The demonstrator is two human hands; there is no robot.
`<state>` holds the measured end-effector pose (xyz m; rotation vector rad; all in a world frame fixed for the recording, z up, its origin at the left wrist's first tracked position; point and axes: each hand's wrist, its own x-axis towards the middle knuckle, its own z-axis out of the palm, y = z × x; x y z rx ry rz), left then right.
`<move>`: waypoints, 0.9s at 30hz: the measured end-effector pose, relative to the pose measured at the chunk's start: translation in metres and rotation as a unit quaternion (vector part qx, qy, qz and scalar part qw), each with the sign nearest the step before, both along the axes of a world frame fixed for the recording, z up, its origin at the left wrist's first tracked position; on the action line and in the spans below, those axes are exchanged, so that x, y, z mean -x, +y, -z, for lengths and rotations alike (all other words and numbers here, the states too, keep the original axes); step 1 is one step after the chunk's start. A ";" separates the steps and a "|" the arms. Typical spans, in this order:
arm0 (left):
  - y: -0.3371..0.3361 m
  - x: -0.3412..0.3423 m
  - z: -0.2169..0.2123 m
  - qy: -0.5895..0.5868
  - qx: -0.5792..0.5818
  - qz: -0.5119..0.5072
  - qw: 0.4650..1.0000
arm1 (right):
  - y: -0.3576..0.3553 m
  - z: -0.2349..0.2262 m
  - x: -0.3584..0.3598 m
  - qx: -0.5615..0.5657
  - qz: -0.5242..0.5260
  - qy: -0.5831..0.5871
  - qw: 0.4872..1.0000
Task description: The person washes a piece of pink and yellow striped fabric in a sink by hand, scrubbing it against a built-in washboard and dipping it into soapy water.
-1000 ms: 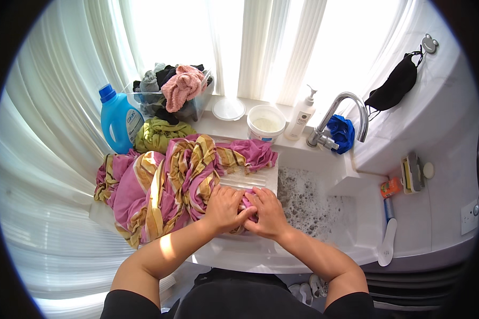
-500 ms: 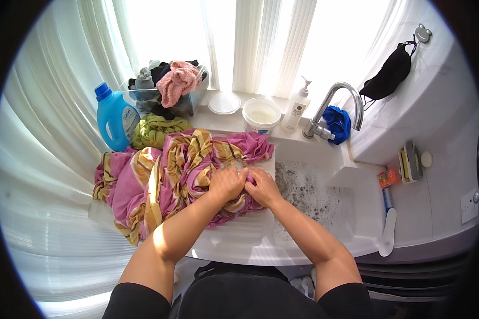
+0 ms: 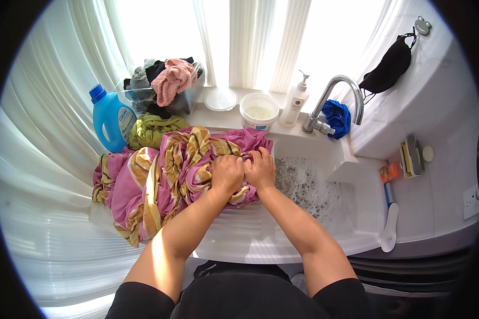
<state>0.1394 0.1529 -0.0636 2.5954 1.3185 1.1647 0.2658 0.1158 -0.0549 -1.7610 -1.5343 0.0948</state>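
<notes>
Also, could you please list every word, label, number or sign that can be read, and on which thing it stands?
No text is clear enough to read.
Blue bottle: print, too small.
White pump bottle: print, too small.
White tub: print, small and blurred.
Orange package: print, too small.

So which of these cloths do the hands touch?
The pink cloth with yellow stripes: the left hand and right hand hold it. The green cloth lies behind; the fuzzy salmon one tops the clear bin.
</notes>
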 end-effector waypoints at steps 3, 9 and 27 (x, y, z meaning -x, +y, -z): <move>-0.027 0.023 -0.023 0.166 0.046 0.082 0.982 | -0.035 -0.026 -0.008 0.208 -0.093 0.067 0.971; -0.150 0.075 -0.048 0.049 -0.010 0.163 0.985 | -0.174 -0.023 -0.006 -0.102 -0.231 -0.167 0.953; -0.144 0.076 -0.055 0.026 -0.040 0.173 0.984 | -0.179 -0.017 -0.008 -0.146 -0.265 -0.152 0.941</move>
